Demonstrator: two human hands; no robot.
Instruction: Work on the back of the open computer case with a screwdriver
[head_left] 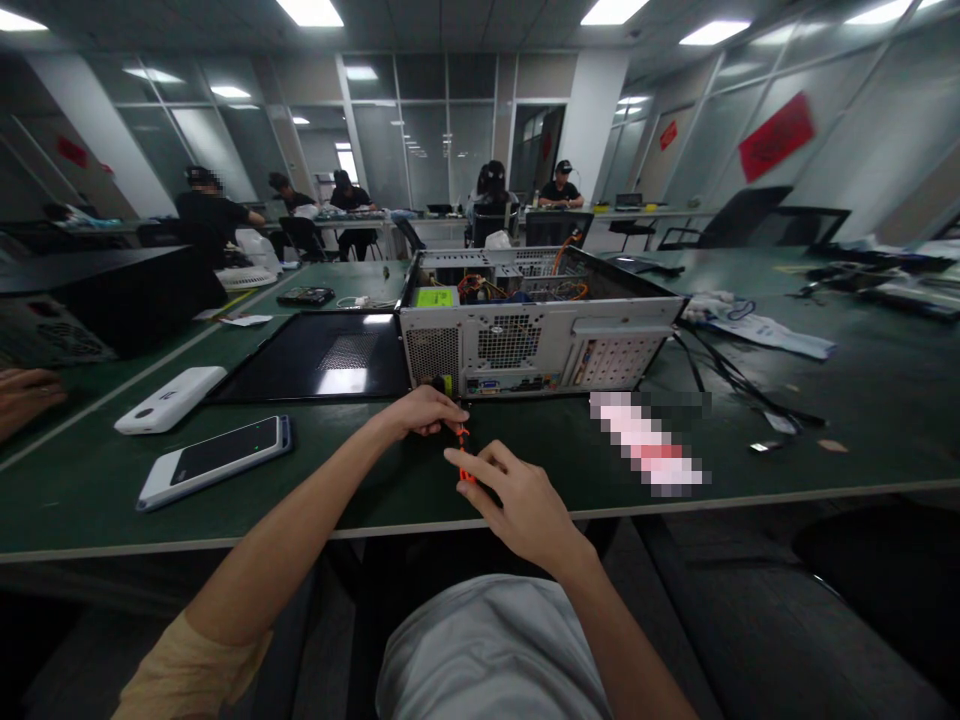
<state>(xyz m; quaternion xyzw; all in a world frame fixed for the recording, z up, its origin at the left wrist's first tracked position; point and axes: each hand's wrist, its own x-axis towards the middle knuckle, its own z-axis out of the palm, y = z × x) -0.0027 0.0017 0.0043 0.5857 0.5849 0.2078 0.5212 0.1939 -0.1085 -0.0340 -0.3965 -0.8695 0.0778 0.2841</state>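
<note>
An open computer case lies on the green table, its rear panel with ports facing me and wires showing inside. In front of it, my left hand is closed at the upper end of a small orange and black object, perhaps a cable or a tool. My right hand is at the lower, orange end, with thumb and index finger closed around it. A black side panel lies flat to the left of the case, touching or nearly touching it.
A phone and a white device lie at left. Another person's hand is at the left edge, near a black case. Black cables and gloves lie at right. People sit behind.
</note>
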